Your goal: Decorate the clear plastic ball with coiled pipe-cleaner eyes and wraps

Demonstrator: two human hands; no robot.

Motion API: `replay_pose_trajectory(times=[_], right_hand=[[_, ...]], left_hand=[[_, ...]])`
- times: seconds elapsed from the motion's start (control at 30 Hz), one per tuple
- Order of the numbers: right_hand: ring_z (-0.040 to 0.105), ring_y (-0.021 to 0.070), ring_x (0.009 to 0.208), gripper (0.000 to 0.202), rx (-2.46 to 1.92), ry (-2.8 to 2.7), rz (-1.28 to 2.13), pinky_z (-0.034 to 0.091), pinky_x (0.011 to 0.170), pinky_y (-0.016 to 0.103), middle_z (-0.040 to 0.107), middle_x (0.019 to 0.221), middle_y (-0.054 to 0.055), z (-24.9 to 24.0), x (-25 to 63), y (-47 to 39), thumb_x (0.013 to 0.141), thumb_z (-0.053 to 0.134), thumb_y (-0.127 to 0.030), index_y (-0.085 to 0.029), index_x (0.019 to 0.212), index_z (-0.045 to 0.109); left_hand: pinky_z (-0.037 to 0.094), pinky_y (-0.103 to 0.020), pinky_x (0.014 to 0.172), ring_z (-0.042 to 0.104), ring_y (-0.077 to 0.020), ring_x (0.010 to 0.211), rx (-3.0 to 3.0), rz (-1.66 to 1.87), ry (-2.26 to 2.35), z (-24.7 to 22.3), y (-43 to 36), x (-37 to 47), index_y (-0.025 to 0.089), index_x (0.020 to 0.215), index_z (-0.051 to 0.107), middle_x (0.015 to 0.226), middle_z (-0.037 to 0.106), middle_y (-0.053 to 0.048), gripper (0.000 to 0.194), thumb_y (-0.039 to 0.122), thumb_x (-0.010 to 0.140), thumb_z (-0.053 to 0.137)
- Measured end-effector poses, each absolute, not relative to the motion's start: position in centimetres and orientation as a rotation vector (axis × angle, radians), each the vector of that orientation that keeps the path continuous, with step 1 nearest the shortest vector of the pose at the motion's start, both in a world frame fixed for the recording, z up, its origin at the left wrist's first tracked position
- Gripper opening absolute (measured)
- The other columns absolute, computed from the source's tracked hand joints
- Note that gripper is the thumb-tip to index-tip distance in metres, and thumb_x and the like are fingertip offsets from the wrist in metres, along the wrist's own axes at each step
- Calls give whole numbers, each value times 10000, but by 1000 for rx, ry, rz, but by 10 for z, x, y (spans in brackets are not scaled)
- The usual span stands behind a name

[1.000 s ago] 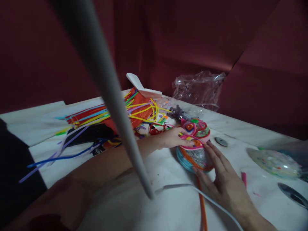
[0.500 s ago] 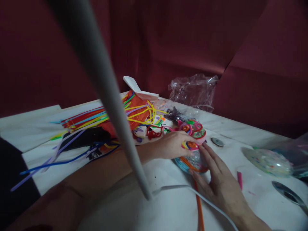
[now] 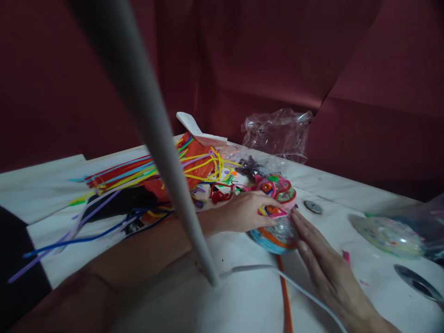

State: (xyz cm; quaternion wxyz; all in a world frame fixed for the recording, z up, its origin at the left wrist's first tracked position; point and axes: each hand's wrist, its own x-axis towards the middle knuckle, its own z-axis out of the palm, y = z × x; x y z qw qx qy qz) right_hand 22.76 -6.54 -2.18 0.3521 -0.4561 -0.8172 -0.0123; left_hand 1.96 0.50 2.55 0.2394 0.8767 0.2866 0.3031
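Observation:
A round clear object with coloured strips (image 3: pixel 274 236) lies on the table, ringed in blue and orange. My left hand (image 3: pixel 248 212) reaches across it, its fingers around a small orange, pink and yellow piece (image 3: pixel 274 211) on top. Beside the object's right edge is my right hand (image 3: pixel 321 259), its fingers stretched out and holding nothing. Just behind, a second round decorated piece (image 3: pixel 282 188) in pink, red and green touches the first. An orange strip (image 3: pixel 286 296) runs from the object toward the near edge.
Coloured strips (image 3: pixel 121 173) and black material (image 3: pixel 120 203) lie left. A clear plastic bag (image 3: pixel 275 134) stands at the back. To the right are a metal disc (image 3: pixel 312 206), a speckled clear dome (image 3: pixel 388 236) and a ring (image 3: pixel 418 282). A grey pole (image 3: pixel 163 138) crosses the view.
My right hand has shifted slightly right and down, its thumb moving away from the object's lower edge. My left hand has barely moved.

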Motion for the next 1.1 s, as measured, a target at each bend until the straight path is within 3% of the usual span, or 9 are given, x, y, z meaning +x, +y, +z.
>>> replay_pose_trajectory(times=[0.1,0.23,0.43,0.57,0.7,0.93,1.1], right_hand=[[496,238,1213,380,-1208,-2005,55,465,977,368,522,1350,26,-16,231,-64,952,414,-292,-279,1325,483],[649,265,995,396,-1347,-1863,53,594,724,289,686,1109,71,-9,232,-60,885,516,-427,-195,1197,589],[579,254,1113,258,-1151,-1932,60,566,813,303,627,1208,50,-4,231,-57,883,534,-320,-254,1116,621],[560,246,1140,281,-1116,-1913,163,601,648,239,598,1251,38,-7,229,-59,893,534,-259,-296,1160,612],[555,243,1149,289,-1101,-1875,242,555,425,146,584,1269,22,-10,229,-61,893,537,-242,-329,1156,619],[579,263,1105,318,-1114,-1914,312,498,299,123,554,1293,40,-6,228,-61,897,526,-250,-333,1193,605],[552,276,1098,303,-1125,-1927,195,513,320,126,551,1269,82,-5,228,-64,884,532,-258,-274,1166,640]], left_hand=[[394,-211,897,564,-179,1025,2429,820,781,27,4,19,153,1180,600,1123,604,-91,402,284,800,610],[391,-210,900,553,-167,1045,2469,810,769,33,-1,18,141,1171,596,1113,606,-78,382,225,799,595],[389,-241,925,553,-168,1056,2486,797,766,34,-4,20,176,1180,592,1134,599,-63,399,215,783,610],[408,-252,904,568,-173,1035,2471,809,787,31,-2,21,179,1161,603,1102,611,-66,374,255,794,612],[411,-260,914,565,-177,1045,2477,823,797,31,-3,22,167,1167,598,1116,611,-73,374,256,803,607],[407,-279,960,540,-170,1079,2558,863,859,27,-12,26,170,1196,570,1144,600,-66,364,239,838,556],[363,-411,1014,428,-258,1159,2815,1011,1074,22,-23,33,180,1146,600,1180,529,-112,326,284,840,554]])
